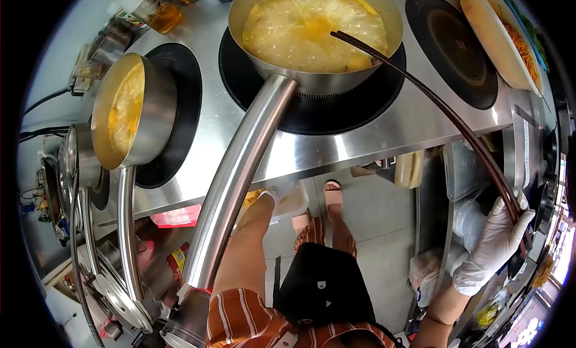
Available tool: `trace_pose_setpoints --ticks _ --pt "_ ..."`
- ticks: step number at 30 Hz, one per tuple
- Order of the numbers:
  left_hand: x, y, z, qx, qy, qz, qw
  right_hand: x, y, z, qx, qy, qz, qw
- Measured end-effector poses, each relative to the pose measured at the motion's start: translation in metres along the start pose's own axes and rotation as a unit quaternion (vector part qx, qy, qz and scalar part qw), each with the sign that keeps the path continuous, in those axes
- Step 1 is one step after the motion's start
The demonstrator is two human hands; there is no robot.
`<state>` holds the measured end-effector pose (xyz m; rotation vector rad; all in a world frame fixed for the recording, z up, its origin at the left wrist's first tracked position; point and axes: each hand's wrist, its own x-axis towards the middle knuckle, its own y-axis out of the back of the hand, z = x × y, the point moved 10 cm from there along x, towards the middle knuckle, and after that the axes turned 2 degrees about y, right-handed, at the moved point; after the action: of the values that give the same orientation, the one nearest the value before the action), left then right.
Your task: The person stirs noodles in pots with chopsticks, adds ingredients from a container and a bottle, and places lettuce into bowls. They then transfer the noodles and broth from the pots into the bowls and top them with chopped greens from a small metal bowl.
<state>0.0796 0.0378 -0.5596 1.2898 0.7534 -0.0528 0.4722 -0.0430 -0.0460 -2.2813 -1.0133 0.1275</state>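
Cooktop (372,132) spans the upper frame, three burners in a row. Centre burner: large pan (315,33) of broth, handle (240,174) running down to lower left. Left burner: smaller pan (129,111), handle pointing down. Right burner (451,48): bare. Tray of food (501,39) at upper right, beyond it. Long chopsticks (444,111) run from the large pan's contents down to the right hand (495,243) at lower right. Left hand (273,195) at centre, below the cooktop edge, right of the large handle. Containers (150,9) at upper left, behind the small pan.
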Motion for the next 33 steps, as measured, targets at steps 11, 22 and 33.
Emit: trace_pose_setpoints --ticks 11,22,33 --pt "-0.005 -0.047 -0.01 -0.127 0.027 0.047 0.99 0.003 -0.004 0.001 -0.023 0.006 0.0 1.0" --pt "-0.022 -0.022 -0.014 -0.136 0.015 0.002 0.991 0.007 -0.013 0.005 -0.017 -0.004 -0.02 1.0" --pt "-0.103 0.04 -0.085 -0.306 0.339 0.14 0.879 0.009 -0.005 0.016 -0.047 -0.05 0.002 0.998"
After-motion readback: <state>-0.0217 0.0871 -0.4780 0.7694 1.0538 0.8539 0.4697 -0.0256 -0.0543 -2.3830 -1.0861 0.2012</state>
